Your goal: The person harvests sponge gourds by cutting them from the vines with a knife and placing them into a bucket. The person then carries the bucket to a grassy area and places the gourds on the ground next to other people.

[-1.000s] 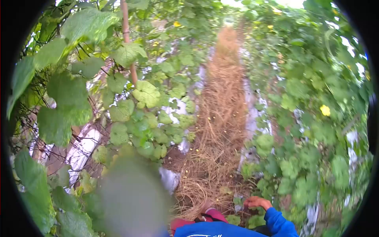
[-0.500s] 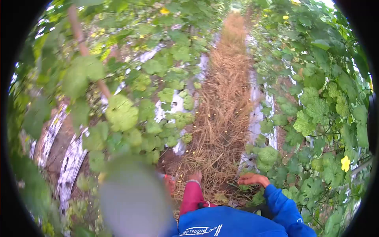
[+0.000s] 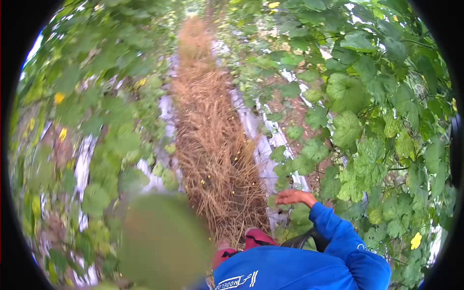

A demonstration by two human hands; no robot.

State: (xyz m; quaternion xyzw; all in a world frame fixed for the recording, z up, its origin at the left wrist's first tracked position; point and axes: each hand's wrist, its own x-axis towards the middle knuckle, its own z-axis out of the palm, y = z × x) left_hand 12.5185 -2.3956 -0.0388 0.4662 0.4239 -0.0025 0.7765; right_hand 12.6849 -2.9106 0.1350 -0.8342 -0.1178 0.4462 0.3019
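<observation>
My right hand (image 3: 292,197) hangs in front of my body over the right edge of the straw path, palm down, fingers stretched out to the left and holding nothing I can see. Broad green leaves (image 3: 355,181) of climbing plants are nearest to it on the right. My left hand is not in view. Low on the left, a large blurred green shape (image 3: 166,241), likely a leaf close to the camera, covers that side. At my right hip a dark, shiny bag or container (image 3: 307,239) shows partly behind the blue sleeve.
A path of dry brown straw (image 3: 208,130) runs straight ahead between two rows of leafy vines. Pale plastic sheeting (image 3: 253,133) lines its edges. Yellow flowers (image 3: 415,240) dot the foliage. My feet (image 3: 250,231) are on the straw.
The view has swung right, so the path now lies further left. My right hand has risen slightly in view. My other foot has come into sight; the stick at upper left is gone from view.
</observation>
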